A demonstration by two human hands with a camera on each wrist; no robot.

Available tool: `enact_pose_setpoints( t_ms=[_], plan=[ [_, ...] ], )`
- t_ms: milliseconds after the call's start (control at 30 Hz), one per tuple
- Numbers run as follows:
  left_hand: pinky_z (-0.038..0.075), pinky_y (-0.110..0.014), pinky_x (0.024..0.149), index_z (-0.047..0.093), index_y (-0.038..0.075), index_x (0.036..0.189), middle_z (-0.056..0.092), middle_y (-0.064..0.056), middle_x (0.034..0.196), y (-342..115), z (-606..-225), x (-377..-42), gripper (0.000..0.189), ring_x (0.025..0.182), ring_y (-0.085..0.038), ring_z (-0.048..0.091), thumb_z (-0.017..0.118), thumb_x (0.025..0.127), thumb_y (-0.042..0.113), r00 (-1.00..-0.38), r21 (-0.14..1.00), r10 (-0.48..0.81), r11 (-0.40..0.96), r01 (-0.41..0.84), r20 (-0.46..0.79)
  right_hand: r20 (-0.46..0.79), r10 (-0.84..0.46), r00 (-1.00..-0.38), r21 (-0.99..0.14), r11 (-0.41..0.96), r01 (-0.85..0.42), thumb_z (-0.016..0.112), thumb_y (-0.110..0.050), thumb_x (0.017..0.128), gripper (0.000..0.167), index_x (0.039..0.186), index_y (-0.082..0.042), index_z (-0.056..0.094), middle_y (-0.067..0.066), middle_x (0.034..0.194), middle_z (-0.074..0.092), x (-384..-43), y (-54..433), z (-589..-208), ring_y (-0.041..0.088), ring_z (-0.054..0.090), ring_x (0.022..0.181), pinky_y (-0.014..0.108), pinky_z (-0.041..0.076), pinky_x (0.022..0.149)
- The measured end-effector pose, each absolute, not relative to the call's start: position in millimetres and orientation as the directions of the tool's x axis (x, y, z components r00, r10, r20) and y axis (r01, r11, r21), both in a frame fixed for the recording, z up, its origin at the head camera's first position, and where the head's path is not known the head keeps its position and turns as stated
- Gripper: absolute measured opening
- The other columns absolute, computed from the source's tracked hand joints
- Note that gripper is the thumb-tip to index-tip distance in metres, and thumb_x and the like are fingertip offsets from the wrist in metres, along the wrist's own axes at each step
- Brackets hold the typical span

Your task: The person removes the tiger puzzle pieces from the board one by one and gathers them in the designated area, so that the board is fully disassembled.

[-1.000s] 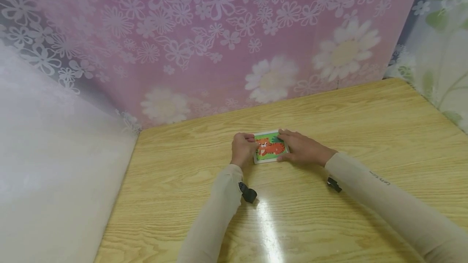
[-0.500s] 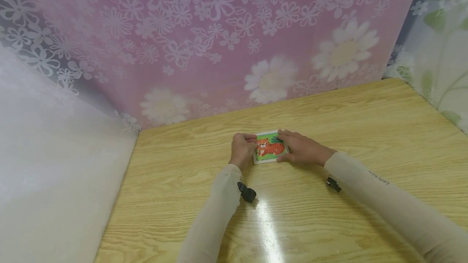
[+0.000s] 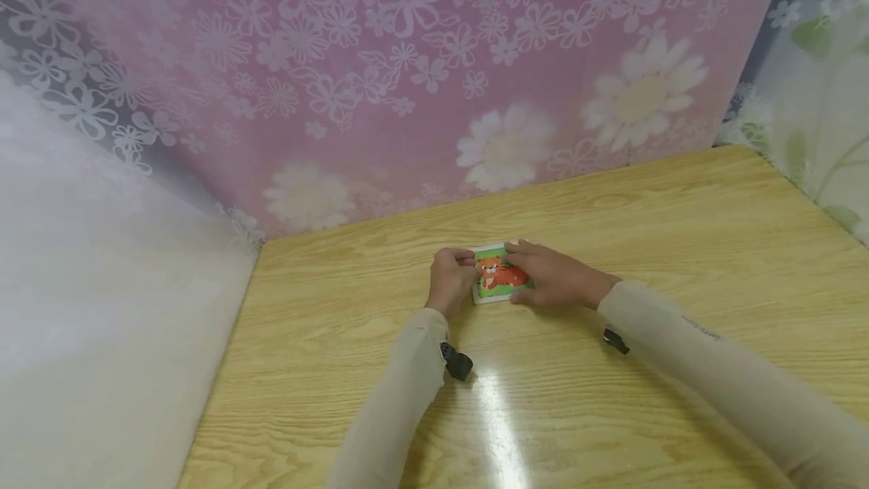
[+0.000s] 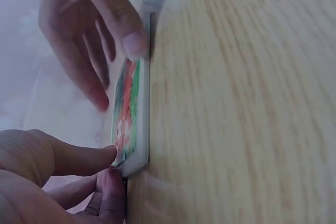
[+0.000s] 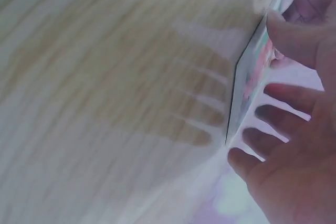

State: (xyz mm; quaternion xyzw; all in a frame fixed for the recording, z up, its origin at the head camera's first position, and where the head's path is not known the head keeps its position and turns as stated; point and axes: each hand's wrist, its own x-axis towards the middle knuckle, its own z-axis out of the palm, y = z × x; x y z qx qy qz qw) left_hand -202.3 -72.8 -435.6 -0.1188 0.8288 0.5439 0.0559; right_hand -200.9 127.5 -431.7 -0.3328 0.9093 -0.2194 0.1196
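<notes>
So there's a small tiger card [image 3: 500, 275] lying flat on the wooden table [image 3: 679, 217], roughly mid-table and a bit toward the far side. The left hand [image 3: 449, 278] is at the card's left edge, fingers curled, thumb and fingertips pinching the near-left corner; you can see that pinch pretty clearly in the left wrist view [image 4: 113, 163]. The right hand [image 3: 553, 275] comes in from the right with its fingers spread and fairly straight, reaching over the picture, thumb [image 5: 294, 35] pressed on the card's edge. In the wrist shots the card [image 4: 131, 114] looks thick, with a white border around the green and orange print. Behind the table hangs a pink flowered curtain [image 3: 407, 81], and both arms are in beige sleeves [image 3: 713, 368].
</notes>
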Motion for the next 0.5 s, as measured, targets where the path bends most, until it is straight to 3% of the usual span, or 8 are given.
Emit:
enact_pose_setpoints(
  t_ms=[167, 500],
  plan=[
    [0.056, -0.027, 0.078, 0.071, -0.004, 0.115, 0.068, -0.009, 0.101, -73.8, -436.4, -203.2, 0.029, 0.092, -0.018, 0.063, 0.069, 0.087, -0.011, -0.962, 0.897, -0.122, 0.348, -0.272, -0.244, -0.105, -0.688, -0.718, -0.486, 0.666, -0.566, 0.069, -0.030, 0.098, 0.070, 0.153, 0.002, 0.040, 0.026, 0.161, 0.025, -197.9, 123.9, -432.7, 0.050, 0.019, 0.148, 0.063, 0.027, 0.114],
    [0.055, -0.026, 0.080, 0.070, -0.006, 0.116, 0.068, -0.011, 0.104, -75.5, -434.2, -206.8, 0.027, 0.093, -0.016, 0.061, 0.063, 0.090, -0.012, -0.955, 0.911, -0.103, 0.289, -0.295, -0.277, -0.106, -0.695, -0.711, -0.448, 0.672, -0.590, 0.070, -0.026, 0.098, 0.063, 0.153, -0.008, 0.046, 0.028, 0.160, 0.026, -197.0, 121.0, -430.6, 0.054, 0.020, 0.145, 0.063, 0.032, 0.112]
  ],
)
